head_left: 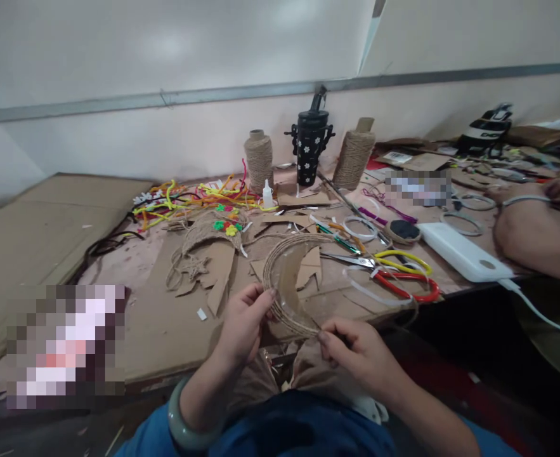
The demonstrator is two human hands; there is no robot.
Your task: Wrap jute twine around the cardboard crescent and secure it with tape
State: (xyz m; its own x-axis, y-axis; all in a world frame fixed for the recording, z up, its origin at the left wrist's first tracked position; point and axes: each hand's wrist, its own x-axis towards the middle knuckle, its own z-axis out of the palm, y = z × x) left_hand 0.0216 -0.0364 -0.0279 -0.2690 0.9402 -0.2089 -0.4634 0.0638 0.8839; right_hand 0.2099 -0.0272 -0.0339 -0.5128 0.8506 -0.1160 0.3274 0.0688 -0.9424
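Observation:
A cardboard crescent [288,279] with twine laid along its curved outer edge is held over the table's front edge. My left hand [244,320] pinches its left rim between thumb and fingers. At the crescent's lower tip, my right hand [351,346] has its fingers closed on the twine-covered end. Behind and to the left lies a twine-wrapped crescent [208,236] with red, green and yellow flowers, and below it a twine star [195,268]. Scissors [372,261] with yellow and red handles rest open to the right of the held crescent.
Two twine spools [259,162] [354,155] flank a black flowered tumbler [312,149] by the wall. A small glue bottle [267,195], colourful pipe cleaners [165,202] and cardboard scraps lie about. At right are a white power bank [465,252] with a cable and another person's arm [539,235].

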